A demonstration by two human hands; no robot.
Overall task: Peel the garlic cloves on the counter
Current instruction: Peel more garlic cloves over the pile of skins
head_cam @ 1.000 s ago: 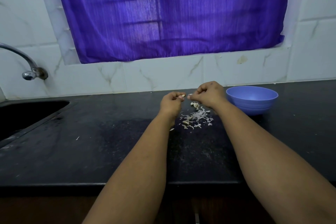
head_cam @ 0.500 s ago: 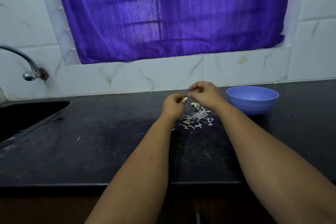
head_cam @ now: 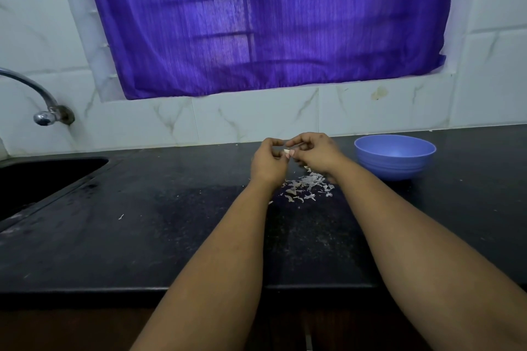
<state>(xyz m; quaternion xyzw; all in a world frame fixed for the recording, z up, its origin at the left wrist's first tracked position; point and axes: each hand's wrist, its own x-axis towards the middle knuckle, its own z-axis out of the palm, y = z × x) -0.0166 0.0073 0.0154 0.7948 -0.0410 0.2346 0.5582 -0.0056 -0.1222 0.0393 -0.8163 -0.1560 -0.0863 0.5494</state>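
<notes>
both hands' fingers pinch garlic clove (head_cam: 287, 153) w/ long axis roughly left-right, above peel pile (head_cam: 306, 186).

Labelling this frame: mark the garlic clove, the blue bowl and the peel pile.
garlic clove (head_cam: 288, 153): head view, its pale exposed tip.
blue bowl (head_cam: 395, 164): head view, outer wall.
peel pile (head_cam: 306, 185): head view, middle.

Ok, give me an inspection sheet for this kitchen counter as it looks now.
Surface: black stone counter, dusty, speckled.
Job's things: small pale garlic clove pinched between both hands.
Clutter: pile of white papery garlic skins; stray flake.
Hands: left hand and right hand both hold the clove with curled fingers.
Cables: nothing seen.
Surroundings: round blue plastic bowl, contents hidden; dark sink; chrome tap; purple curtain.
</notes>
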